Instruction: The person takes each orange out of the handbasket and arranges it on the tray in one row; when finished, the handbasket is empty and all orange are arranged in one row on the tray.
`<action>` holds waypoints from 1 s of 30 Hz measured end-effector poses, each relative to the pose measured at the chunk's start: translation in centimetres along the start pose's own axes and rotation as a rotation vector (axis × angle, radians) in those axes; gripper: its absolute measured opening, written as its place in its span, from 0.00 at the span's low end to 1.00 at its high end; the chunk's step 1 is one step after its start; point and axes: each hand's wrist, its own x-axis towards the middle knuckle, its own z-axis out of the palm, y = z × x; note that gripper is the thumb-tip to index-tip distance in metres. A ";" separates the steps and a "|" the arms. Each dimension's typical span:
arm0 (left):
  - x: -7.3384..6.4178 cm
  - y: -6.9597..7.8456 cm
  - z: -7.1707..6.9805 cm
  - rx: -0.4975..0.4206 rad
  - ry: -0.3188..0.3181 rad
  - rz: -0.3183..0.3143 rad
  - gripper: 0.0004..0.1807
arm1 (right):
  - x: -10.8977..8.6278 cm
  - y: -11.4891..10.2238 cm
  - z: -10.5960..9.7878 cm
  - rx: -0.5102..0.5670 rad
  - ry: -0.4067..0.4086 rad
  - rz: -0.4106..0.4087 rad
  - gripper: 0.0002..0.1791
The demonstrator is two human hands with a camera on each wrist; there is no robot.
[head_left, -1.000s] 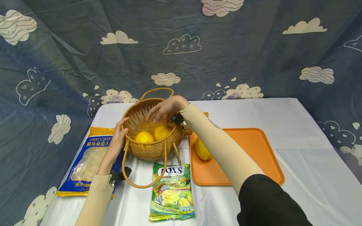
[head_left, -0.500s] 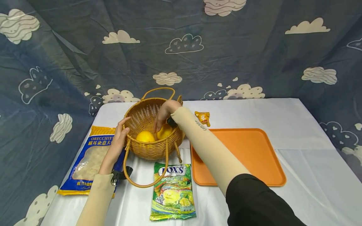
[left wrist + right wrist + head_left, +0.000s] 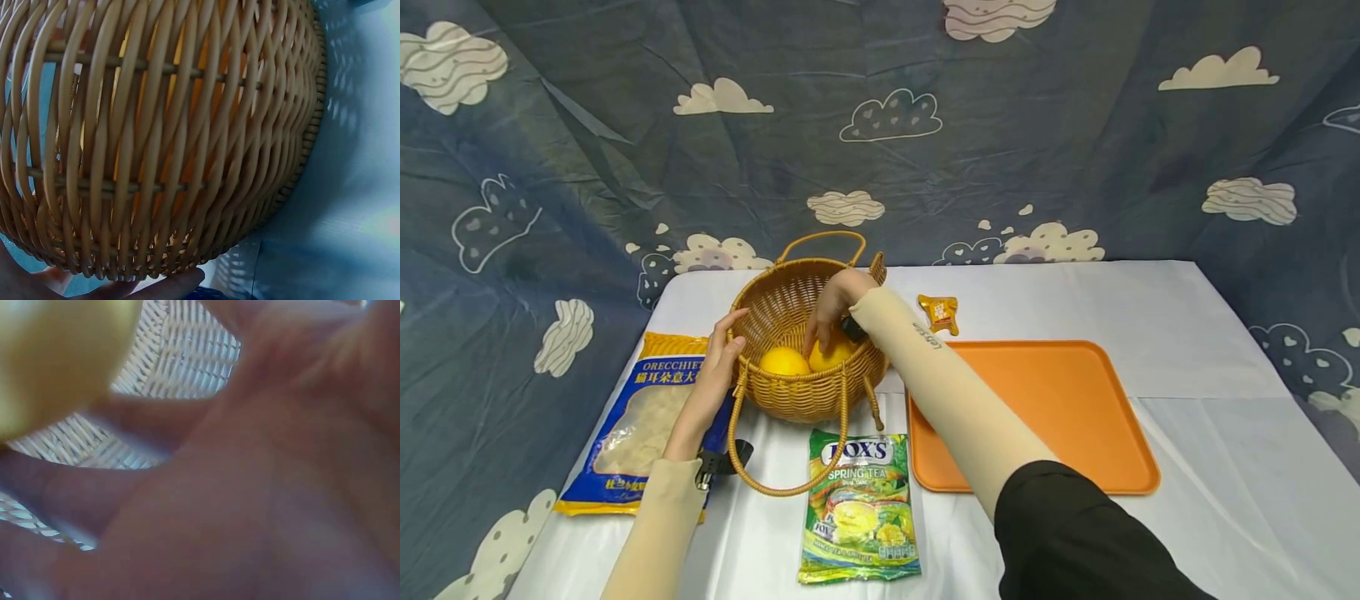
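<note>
A round woven wicker basket (image 3: 797, 400), tilted toward me, stands at the left of the table with two lemons in it. My left hand (image 3: 715, 371) grips the left side of its rim; in the left wrist view its fingers (image 3: 172, 284) lie against the weave. Inside the basket, my right hand (image 3: 835, 304) points down with its fingers around the right lemon (image 3: 829, 357). The left lemon (image 3: 785, 361) rests beside it. Up close in the right wrist view, the yellow lemon (image 3: 56, 356) covers part of a fingertip.
An orange tray (image 3: 1045, 408) lies right of the basket, partly under my right forearm. Behind it is a small wrapped candy (image 3: 940, 314). A green candy bag (image 3: 861, 517) lies in front, and a blue pasta bag (image 3: 640, 425) at left. One basket handle (image 3: 775, 493) hangs forward.
My right hand has come down from above the basket onto the right lemon. The lemon seen on the tray is now hidden behind my right forearm. My left hand has stayed at the rim.
</note>
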 end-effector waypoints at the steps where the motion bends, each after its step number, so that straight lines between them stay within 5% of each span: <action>1: 0.0 0.0 0.0 0.001 -0.001 -0.001 0.28 | 0.0 -0.1 0.1 -0.003 -0.001 0.006 0.24; 7: 0.2 0.2 0.3 0.003 0.001 0.002 0.28 | -0.2 0.2 0.2 0.051 0.087 0.030 0.23; 20: 0.2 0.2 0.2 -0.005 -0.004 0.006 0.28 | -5.6 1.5 -0.7 0.217 0.320 -0.337 0.21; 30: -0.1 -0.2 0.0 -0.014 -0.014 0.001 0.29 | -10.7 6.8 1.3 0.304 0.416 -0.565 0.26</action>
